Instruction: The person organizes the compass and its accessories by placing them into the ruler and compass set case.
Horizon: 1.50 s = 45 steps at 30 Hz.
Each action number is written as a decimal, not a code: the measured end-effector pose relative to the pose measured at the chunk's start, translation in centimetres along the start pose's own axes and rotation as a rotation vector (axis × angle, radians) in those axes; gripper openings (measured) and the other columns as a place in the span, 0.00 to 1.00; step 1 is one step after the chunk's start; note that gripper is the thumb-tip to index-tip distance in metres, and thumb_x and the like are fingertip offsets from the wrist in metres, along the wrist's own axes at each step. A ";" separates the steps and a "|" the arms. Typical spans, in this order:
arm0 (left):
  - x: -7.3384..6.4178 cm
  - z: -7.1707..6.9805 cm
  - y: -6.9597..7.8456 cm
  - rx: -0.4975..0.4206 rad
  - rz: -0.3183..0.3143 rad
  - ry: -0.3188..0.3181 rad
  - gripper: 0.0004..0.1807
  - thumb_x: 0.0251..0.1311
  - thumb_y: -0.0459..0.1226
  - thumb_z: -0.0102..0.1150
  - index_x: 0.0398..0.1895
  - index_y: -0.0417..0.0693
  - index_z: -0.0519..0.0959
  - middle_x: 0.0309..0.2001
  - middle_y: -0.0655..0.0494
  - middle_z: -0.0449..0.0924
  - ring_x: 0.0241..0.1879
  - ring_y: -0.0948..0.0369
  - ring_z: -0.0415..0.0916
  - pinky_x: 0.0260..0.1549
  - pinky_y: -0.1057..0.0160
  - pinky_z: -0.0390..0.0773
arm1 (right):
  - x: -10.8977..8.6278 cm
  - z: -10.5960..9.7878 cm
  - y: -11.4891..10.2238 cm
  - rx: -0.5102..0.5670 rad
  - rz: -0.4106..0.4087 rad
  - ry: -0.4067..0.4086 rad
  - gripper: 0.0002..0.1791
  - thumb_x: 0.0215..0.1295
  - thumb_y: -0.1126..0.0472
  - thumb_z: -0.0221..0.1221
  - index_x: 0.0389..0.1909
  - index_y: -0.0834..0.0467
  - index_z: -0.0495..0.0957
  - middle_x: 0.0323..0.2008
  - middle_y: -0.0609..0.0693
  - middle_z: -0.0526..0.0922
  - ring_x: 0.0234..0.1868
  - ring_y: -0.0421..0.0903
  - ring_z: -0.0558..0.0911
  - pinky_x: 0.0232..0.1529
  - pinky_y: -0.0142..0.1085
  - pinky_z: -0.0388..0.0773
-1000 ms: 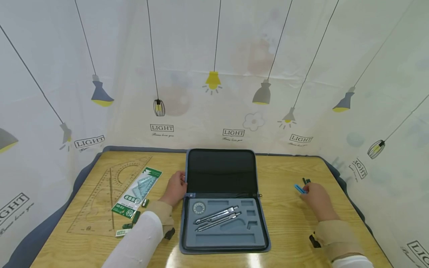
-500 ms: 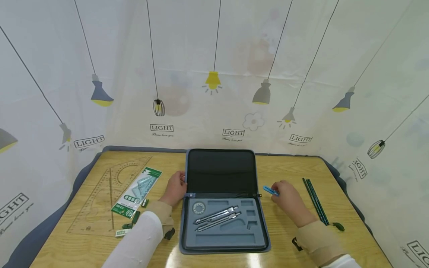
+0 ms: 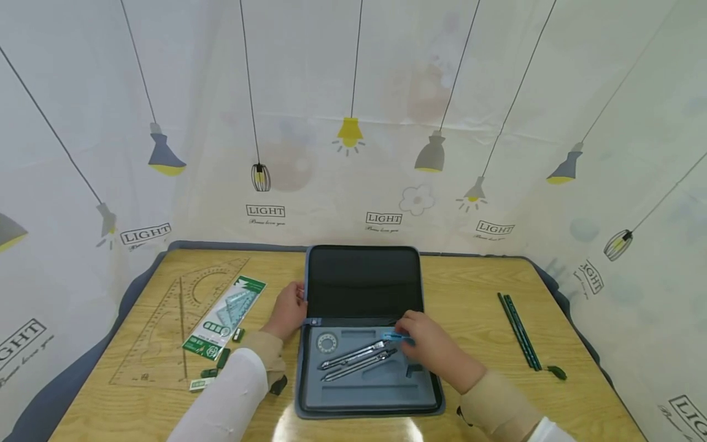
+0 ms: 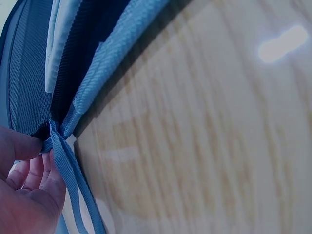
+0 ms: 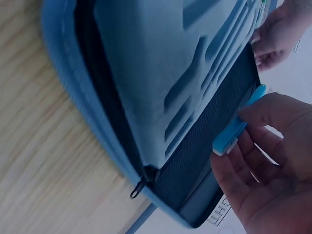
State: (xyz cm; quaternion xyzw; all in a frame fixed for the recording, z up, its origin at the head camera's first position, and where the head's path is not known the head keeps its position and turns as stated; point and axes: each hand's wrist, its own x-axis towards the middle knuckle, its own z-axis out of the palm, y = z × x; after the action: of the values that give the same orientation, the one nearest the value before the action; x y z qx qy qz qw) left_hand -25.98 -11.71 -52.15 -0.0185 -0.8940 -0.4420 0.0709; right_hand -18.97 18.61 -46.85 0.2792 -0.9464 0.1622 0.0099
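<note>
Squarely before the person, a blue zip case (image 3: pixel 370 413) lies unfolded on a bench (image 3: pixel 469 276), its tray (image 3: pixel 313 393) on the near side, presumably so that every compartment falls within easy reach. Two silvery drawing instruments (image 3: pixel 356 356) rest aslant across the tray, a pale ring-shaped disc (image 3: pixel 327 342) at their far left. Over the tray's far right portion, the right hand (image 3: pixel 431 341) pinches a small blue tool (image 5: pixel 229 134) between thumb and fingers, both ends left exposed, a grip that appears suited to a light, slim piece. To the left, the left hand (image 3: pixel 287 310) pinches the case's edge beside the hinge, probably to steady it. The tray is matte, moulded and grey-blue, its hollows long, square and angled; woven blue fabric trims the case, and the dark lid (image 3: pixel 364 282) beyond shows a fine mesh. At right lie slender, dark green pencils (image 3: pixel 521 331), with a little leaf-shaped green object (image 3: pixel 556 372) at their near end. At left, small green blocks (image 3: pixel 223 358) sit nearer than a glossy ruler packet (image 3: pixel 226 319), which lies beside a clear plastic set square (image 3: pixel 160 379). Farthest off hangs a lightly creased, lamp-printed curtain (image 3: pixel 309 123).
</note>
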 end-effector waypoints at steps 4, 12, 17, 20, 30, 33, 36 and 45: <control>0.1 0.0 0.0 -0.001 0.003 -0.003 0.17 0.54 0.22 0.51 0.49 0.29 0.70 0.37 0.41 0.73 0.38 0.50 0.71 0.42 0.53 0.73 | -0.2 0.3 -1.0 -0.004 -0.111 -0.048 0.10 0.54 0.65 0.65 0.38 0.54 0.79 0.35 0.43 0.75 0.38 0.40 0.74 0.37 0.33 0.76; -0.2 -0.2 0.4 0.001 0.020 -0.006 0.16 0.54 0.22 0.52 0.48 0.29 0.71 0.36 0.41 0.73 0.38 0.51 0.71 0.41 0.54 0.73 | -0.5 1.4 -2.0 0.010 -0.184 -0.140 0.10 0.55 0.65 0.65 0.39 0.55 0.80 0.40 0.45 0.76 0.42 0.40 0.77 0.42 0.32 0.77; -0.1 -0.3 0.1 -0.040 0.037 0.006 0.16 0.53 0.22 0.51 0.47 0.28 0.71 0.36 0.41 0.73 0.37 0.50 0.71 0.41 0.53 0.73 | -0.7 1.7 -2.5 -0.008 -0.241 -0.155 0.10 0.55 0.65 0.65 0.38 0.56 0.81 0.39 0.45 0.77 0.41 0.40 0.76 0.41 0.31 0.77; 0.0 -0.2 -0.4 -0.065 0.085 0.028 0.15 0.52 0.23 0.50 0.46 0.29 0.71 0.34 0.43 0.72 0.35 0.52 0.70 0.38 0.56 0.73 | -0.7 1.8 -2.5 -0.036 -0.250 -0.168 0.10 0.55 0.65 0.65 0.39 0.55 0.81 0.38 0.44 0.77 0.41 0.39 0.76 0.41 0.31 0.77; 0.2 0.0 -0.4 -0.038 0.005 -0.008 0.17 0.54 0.23 0.51 0.50 0.28 0.70 0.37 0.41 0.73 0.39 0.50 0.71 0.42 0.52 0.73 | -0.6 2.2 -2.3 0.006 -0.316 -0.166 0.11 0.55 0.70 0.64 0.36 0.51 0.82 0.38 0.43 0.78 0.42 0.39 0.77 0.43 0.30 0.77; 0.2 0.1 -0.3 -0.008 -0.009 -0.018 0.17 0.56 0.23 0.51 0.50 0.29 0.70 0.38 0.42 0.73 0.39 0.51 0.71 0.43 0.53 0.73 | -0.6 2.4 -2.2 0.015 -0.338 -0.160 0.10 0.56 0.70 0.63 0.35 0.51 0.83 0.38 0.43 0.78 0.43 0.40 0.77 0.44 0.30 0.76; 0.2 0.1 -0.3 -0.004 -0.015 -0.022 0.17 0.56 0.23 0.51 0.51 0.30 0.70 0.38 0.42 0.73 0.40 0.51 0.71 0.43 0.54 0.73 | -0.7 2.5 -2.1 0.017 -0.355 -0.155 0.10 0.57 0.69 0.63 0.36 0.51 0.84 0.39 0.44 0.78 0.43 0.40 0.77 0.45 0.30 0.76; -0.1 0.0 -0.1 -0.019 0.018 -0.003 0.17 0.55 0.22 0.52 0.49 0.28 0.70 0.36 0.42 0.72 0.38 0.51 0.71 0.42 0.54 0.73 | -1.1 3.1 -1.4 -0.013 -0.430 -0.087 0.08 0.60 0.65 0.61 0.37 0.51 0.86 0.39 0.45 0.78 0.42 0.40 0.75 0.43 0.28 0.75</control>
State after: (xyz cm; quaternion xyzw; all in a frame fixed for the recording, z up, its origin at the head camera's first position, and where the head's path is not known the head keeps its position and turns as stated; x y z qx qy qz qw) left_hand -25.86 -11.77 -52.25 -0.0280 -0.8897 -0.4497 0.0737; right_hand -17.10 17.16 -49.47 0.4813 -0.8656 0.1380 0.0050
